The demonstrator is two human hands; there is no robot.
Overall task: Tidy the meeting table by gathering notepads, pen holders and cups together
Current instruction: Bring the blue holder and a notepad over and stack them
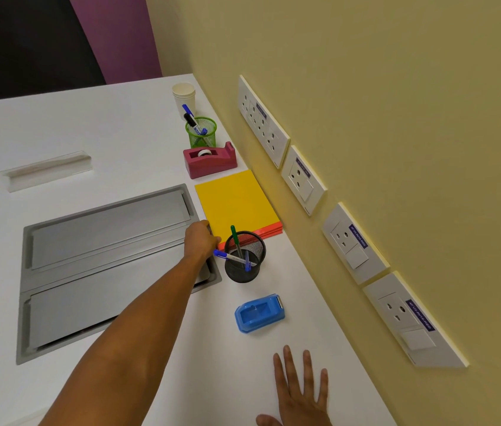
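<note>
From the head camera, a white table (pixel 120 133) runs along a yellow wall (pixel 397 87) on the right, where a row of socket plates (pixel 303 179) is mounted. The left hand (pixel 201 241) reaches far across the table to the near left corner of a yellow notepad (pixel 235 201), which lies on orange ones (pixel 261 233) against the wall; the fingers curl at that corner, but whether they actually grip it I cannot tell. The right hand (pixel 300 388) lies flat and open on the table at the near edge, fingers spread, holding nothing.

Just near of the notepads stands a black mesh pen holder (pixel 243 259) with a green pen and blue pens in it (one blue pen leans out toward the left hand). Nearer still sits a blue tape dispenser (pixel 258 313). Beyond the notepads are a pink tape dispenser (pixel 210 161), then a green mesh pen holder (pixel 201 132) with markers, then a white paper cup (pixel 184 98) farthest away. Left of the notepads a grey metal cable hatch (pixel 104 256) is set into the table, and a clear acrylic stand (pixel 46 170) lies farther left.
</note>
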